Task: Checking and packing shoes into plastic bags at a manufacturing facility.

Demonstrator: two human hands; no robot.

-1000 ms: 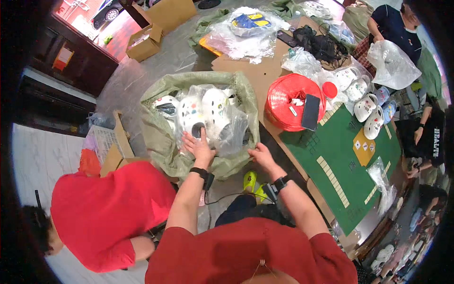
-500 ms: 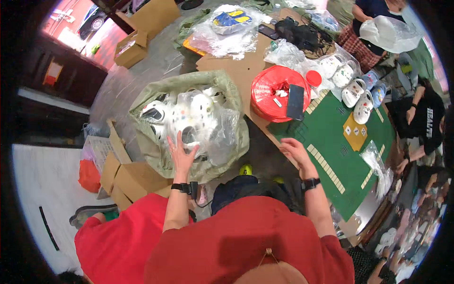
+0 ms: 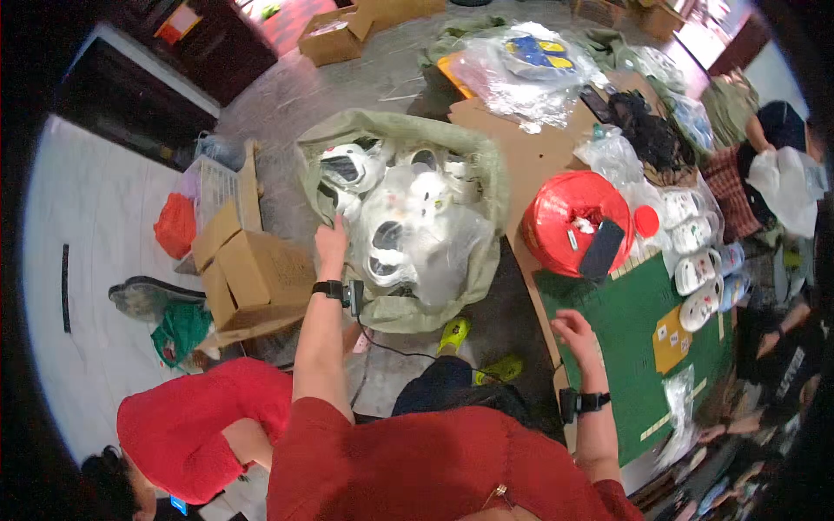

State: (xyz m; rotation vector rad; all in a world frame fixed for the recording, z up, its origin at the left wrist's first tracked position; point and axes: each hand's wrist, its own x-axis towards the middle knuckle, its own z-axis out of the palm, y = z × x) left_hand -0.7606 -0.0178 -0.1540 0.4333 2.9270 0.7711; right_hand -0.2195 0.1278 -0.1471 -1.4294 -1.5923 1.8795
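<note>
My left hand point(image 3: 330, 246) reaches over the left rim of a large pale green woven sack point(image 3: 400, 321). One finger stretches toward a white clog point(image 3: 346, 201) just inside; the other fingers are hidden or blurred. Several white clogs fill the sack, some in clear plastic bags, among them a clog point(image 3: 346, 168) at the back left and one lower in the middle point(image 3: 387, 265). Out to the right, my right hand point(image 3: 575, 333) hovers by the edge of a green tabletop point(image 3: 599, 365), its fingers loosely bent and apart, holding nothing.
A red roll of plastic twine point(image 3: 556, 221) carries a dark phone point(image 3: 601, 249). White clogs point(image 3: 695, 271) stand behind the green top. Cardboard boxes point(image 3: 261, 273) lie left of the sack. A person in red point(image 3: 204, 417) bends at my left; other people are at the right.
My view has swung left, so the scene sits further right. My left hand has moved from the clogs at the sack's front middle to its left side. The person in red has leaned further away.
</note>
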